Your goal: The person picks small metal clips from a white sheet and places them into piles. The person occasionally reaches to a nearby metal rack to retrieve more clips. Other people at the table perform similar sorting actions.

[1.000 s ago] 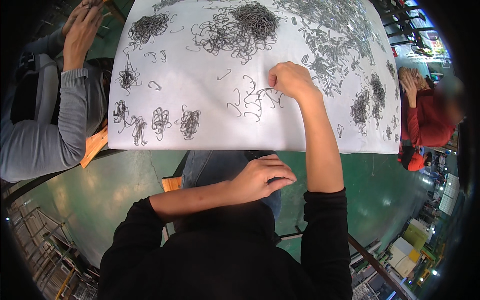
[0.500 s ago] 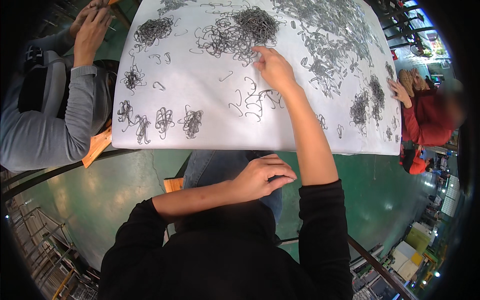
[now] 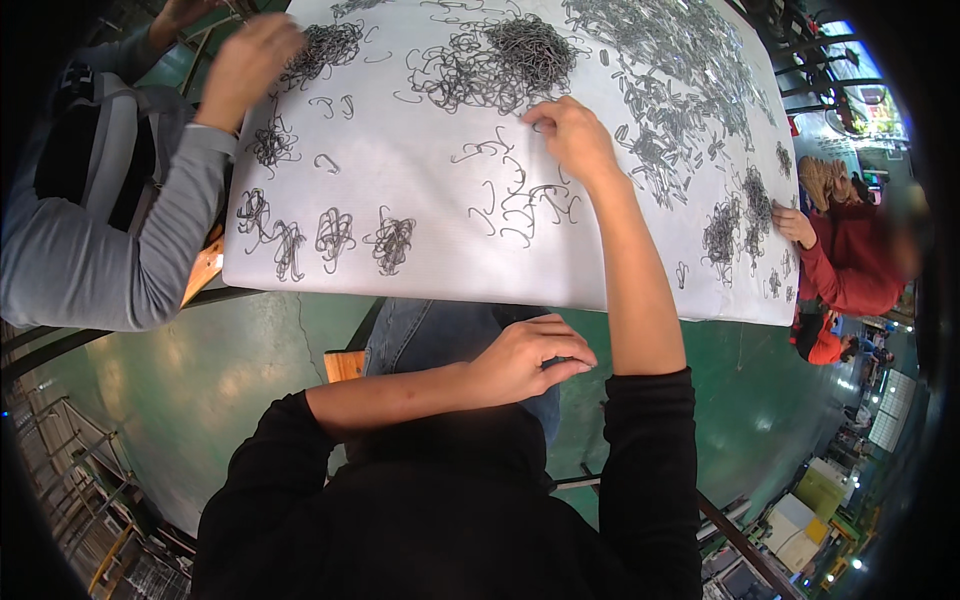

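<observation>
My right hand (image 3: 575, 140) reaches over the table, fingers bent and tips drawn together at the lower edge of a large pile of dark metal wire hooks (image 3: 530, 55). What those fingertips hold is too small to make out. Loose wire hooks (image 3: 518, 205) lie scattered between this hand and the table's near edge. My left hand (image 3: 530, 358) stays low over my lap, off the table, with thumb and forefinger closed in a pinch. Whatever may be between them is hidden.
Small bunches of hooks (image 3: 392, 245) line the white tabletop's (image 3: 420, 285) near left edge. Many small shiny metal pieces (image 3: 660, 110) spread across the right. A person in grey (image 3: 90, 250) sits left, hand (image 3: 250, 65) over another hook pile; a person in red (image 3: 855, 260) works at right.
My right hand has drawn slightly back from the pile, and more hooks lie loose near it. The left co-worker's hand has moved over the table. My left hand keeps its place.
</observation>
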Demonstrator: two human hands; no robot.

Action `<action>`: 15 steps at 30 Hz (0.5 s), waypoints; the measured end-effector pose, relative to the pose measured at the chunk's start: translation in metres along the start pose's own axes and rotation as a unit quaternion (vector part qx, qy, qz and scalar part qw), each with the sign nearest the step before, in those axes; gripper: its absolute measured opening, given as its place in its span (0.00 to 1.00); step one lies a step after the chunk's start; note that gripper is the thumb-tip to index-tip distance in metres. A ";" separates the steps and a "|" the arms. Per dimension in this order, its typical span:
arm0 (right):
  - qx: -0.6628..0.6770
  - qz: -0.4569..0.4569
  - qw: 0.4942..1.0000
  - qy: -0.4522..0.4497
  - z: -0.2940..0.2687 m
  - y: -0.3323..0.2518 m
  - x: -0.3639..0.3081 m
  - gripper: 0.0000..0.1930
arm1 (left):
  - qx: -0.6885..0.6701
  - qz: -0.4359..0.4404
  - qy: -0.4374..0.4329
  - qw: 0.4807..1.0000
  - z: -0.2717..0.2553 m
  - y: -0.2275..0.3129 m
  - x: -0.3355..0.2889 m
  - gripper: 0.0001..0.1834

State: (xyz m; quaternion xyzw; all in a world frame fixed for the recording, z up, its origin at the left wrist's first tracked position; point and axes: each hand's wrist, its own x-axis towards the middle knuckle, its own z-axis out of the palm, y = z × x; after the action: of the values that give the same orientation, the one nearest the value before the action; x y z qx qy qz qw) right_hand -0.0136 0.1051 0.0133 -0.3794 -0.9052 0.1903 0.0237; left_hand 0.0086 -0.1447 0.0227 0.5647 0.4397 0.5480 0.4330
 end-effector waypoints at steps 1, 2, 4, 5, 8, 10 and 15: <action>0.021 -0.009 1.000 0.006 0.004 -0.003 0.000 0.18 | 0.002 0.004 0.001 1.000 0.000 0.000 0.000 0.08; 0.041 -0.018 0.999 0.012 0.008 -0.005 0.001 0.17 | 0.004 0.007 0.003 1.000 0.000 0.000 0.001 0.08; 0.039 -0.021 0.999 0.008 0.014 -0.008 0.000 0.17 | 0.000 0.008 0.011 1.000 0.001 0.000 0.001 0.06; 0.039 -0.022 0.999 -0.007 0.015 -0.008 0.001 0.17 | 0.000 0.009 0.014 1.000 0.001 0.000 0.000 0.06; 0.052 -0.046 0.997 -0.022 0.013 -0.005 0.007 0.17 | 0.002 0.002 0.009 1.000 0.001 0.000 -0.001 0.06; 0.072 -0.030 0.997 0.015 0.013 -0.004 0.008 0.17 | 0.003 0.010 0.012 1.000 0.000 -0.001 0.000 0.06; 0.005 0.006 1.000 -0.008 0.008 -0.003 0.009 0.15 | 0.004 0.010 0.014 1.000 -0.001 -0.001 0.000 0.06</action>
State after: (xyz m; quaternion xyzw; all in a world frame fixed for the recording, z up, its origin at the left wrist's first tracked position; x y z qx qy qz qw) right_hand -0.0236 0.1063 0.0059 -0.3829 -0.9021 0.1983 0.0174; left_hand 0.0078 -0.1445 0.0213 0.5631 0.4421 0.5582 0.4194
